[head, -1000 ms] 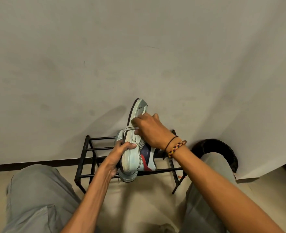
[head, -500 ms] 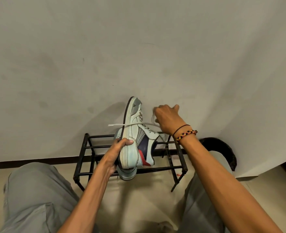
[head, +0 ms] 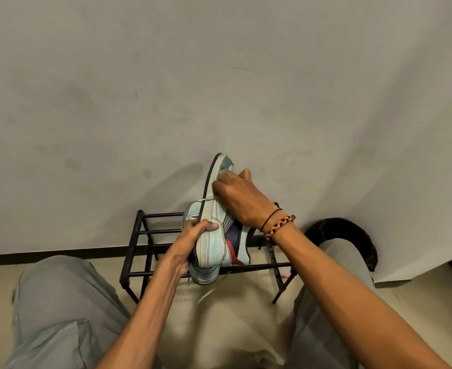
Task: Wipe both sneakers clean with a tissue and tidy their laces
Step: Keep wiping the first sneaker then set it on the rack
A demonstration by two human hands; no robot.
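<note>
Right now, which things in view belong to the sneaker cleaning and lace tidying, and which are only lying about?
Part of the job:
- upright sneaker, gripped by the left hand
- second sneaker, behind it
- white lace, pinched by the right hand

Just there:
- black metal shoe rack
- dark round object by the wall
- wrist bracelets

No tissue is visible.

Dim warm light, soft shadows on the wall [head: 166, 102], wide-angle edge bending.

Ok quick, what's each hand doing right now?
Left hand: grips the sneaker near its heel.
Right hand: pinches the lace at the sneaker's upper.
</note>
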